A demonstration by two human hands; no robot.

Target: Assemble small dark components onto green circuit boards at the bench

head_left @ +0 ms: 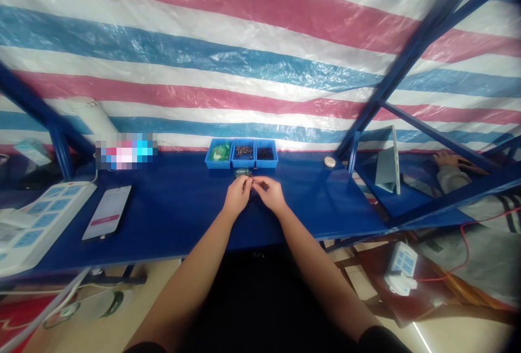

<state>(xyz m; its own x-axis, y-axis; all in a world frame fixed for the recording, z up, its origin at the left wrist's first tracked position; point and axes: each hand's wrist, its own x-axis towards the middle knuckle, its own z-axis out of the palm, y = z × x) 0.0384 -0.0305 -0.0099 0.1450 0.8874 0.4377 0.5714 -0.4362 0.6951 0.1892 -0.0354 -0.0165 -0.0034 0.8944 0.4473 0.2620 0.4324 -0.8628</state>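
My left hand (236,196) and my right hand (269,192) meet over the blue table, with fingertips pinched close together. Something small and dark sits between them, too small to name. Just behind my left fingers lies a small greenish packet (243,172). Beyond my hands, three blue bins stand in a row. Green bagged material fills the left bin (218,165). Small brownish metal pieces, perhaps screws, lie in the middle bin (243,164), and dark small pieces in the right bin (266,164).
A phone (107,213) and a large white power strip (44,222) lie on the left. A round whitish object (329,162) sits at the right. Past the blue frame (401,70) are a propped tablet (388,163) and another person's hand (448,160). A striped tarp (228,43) hangs behind.
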